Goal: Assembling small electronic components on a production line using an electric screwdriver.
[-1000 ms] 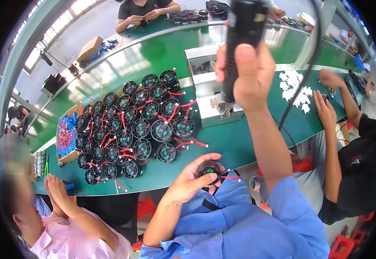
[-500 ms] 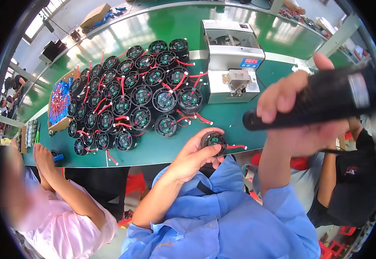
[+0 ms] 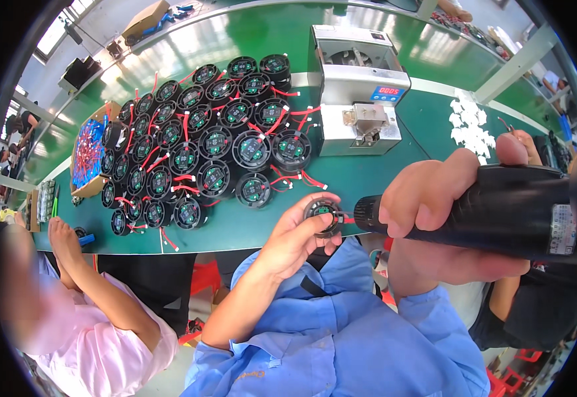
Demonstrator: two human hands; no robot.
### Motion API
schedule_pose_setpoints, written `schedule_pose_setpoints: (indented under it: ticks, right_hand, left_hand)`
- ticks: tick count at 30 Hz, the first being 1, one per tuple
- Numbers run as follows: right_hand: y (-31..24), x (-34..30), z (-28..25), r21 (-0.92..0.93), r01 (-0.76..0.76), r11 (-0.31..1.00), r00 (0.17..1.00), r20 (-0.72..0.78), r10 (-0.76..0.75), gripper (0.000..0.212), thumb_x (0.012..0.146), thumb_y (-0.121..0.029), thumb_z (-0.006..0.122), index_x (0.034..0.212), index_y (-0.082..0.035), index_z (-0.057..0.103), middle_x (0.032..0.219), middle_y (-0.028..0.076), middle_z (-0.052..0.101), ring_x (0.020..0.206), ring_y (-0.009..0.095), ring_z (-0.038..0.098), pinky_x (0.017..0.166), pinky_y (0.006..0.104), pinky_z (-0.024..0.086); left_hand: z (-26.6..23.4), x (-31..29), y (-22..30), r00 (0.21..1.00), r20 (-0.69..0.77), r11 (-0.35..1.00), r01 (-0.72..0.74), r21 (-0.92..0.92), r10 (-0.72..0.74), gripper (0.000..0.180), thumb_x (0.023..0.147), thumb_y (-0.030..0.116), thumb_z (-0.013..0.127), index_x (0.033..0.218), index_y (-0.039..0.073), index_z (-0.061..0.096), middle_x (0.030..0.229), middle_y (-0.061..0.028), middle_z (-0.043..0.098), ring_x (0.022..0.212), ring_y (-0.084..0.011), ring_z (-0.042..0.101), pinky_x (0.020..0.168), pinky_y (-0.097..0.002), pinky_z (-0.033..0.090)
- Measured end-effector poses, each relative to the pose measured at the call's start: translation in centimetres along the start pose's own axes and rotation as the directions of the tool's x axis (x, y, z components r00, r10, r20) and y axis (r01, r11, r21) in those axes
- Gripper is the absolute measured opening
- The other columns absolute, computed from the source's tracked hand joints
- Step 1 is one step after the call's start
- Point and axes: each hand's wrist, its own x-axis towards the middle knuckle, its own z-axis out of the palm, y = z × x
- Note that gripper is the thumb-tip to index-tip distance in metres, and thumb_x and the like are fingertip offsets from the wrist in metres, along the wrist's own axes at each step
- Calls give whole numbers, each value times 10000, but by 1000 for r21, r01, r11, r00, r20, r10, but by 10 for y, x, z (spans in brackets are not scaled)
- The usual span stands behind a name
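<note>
A factory assembly line: a long green workbench [image 3: 249,46] stretches beyond the hands, crowded with rows of round black fan units with red wires [image 3: 196,142], a grey metal bench machine [image 3: 358,86], and other seated workers alongside.

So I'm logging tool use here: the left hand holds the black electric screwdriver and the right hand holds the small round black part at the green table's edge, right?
Not quite: the hands are swapped. The head view shows the right hand gripping the black electric screwdriver, while the left hand holds the small round black part at the green table's edge.
</note>
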Motion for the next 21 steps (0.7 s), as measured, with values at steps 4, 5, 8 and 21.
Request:
schedule_pose_setpoints:
  ticks: [4, 5, 8, 21]
  right_hand:
    - [0, -1, 3, -29, -19, 999, 1000, -19, 19, 916, 852, -665, 471, 1433, -39, 142, 759, 101, 507, 479, 206, 496, 441, 354, 462]
    - [0, -1, 4, -37, -24, 999, 999, -23, 24, 916, 852, -664, 471, 1436, -41, 141, 759, 100, 507, 478, 204, 494, 439, 353, 461]
    - [0, -2, 6, -58, -42, 997, 999, -37, 39, 916, 853, -663, 471, 1444, -46, 139, 758, 95, 507, 475, 201, 490, 433, 350, 457]
    - [-5, 2, 36, -152, -109, 982, 991, -90, 96, 912, 855, -662, 464, 1462, -60, 149, 752, 78, 514, 461, 190, 478, 413, 335, 438]
  left_hand:
    - [-3, 0, -5, 999, -8, 997, -38, 66, 39, 296, 927, 88, 552, 1205, 27, 469, 965, -70, 584, 750, -156, 608, 597, -274, 484]
    - [-3, 0, -6, 998, -15, 995, -56, 81, 58, 291, 930, 95, 550, 1203, 30, 471, 963, -70, 584, 746, -157, 609, 593, -275, 485]
    - [-4, 0, -7, 997, -20, 994, -70, 85, 72, 288, 928, 91, 552, 1200, 36, 474, 961, -67, 583, 740, -158, 610, 584, -277, 488]
    - [2, -2, -6, 996, -37, 995, -85, 47, 87, 288, 931, 101, 541, 1197, 12, 472, 907, -72, 571, 709, -153, 596, 560, -279, 477]
